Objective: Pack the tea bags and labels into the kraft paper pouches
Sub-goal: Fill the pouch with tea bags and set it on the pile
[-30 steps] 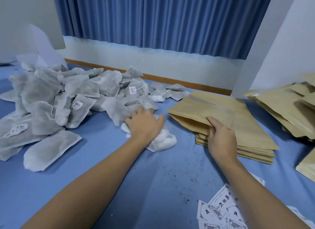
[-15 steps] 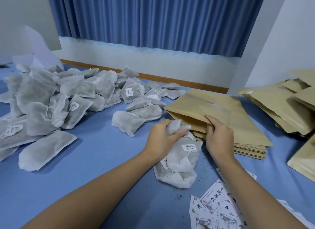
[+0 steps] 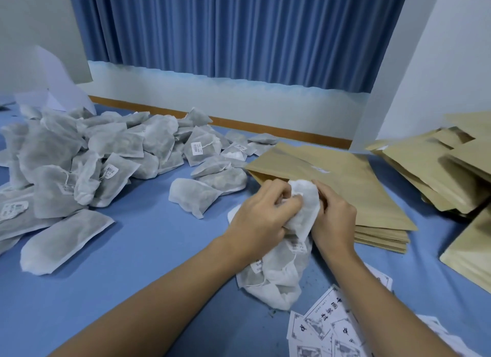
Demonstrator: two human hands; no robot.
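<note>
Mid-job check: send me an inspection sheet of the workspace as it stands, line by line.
Surface: blue table, with dark crumbs near the hands.
Job's things: loose tea bag pile at left; bunch of tea bags in hand; flat pouch stack behind it; pouch heap at far right; printed labels at the near edge.
Clutter: white sheet propped behind the pile.
Hands: left hand and right hand both grip the bunch by the stack's near-left corner.
Cables: nothing seen.
Surroundings: blue curtain, white wall, wooden skirting.
</note>
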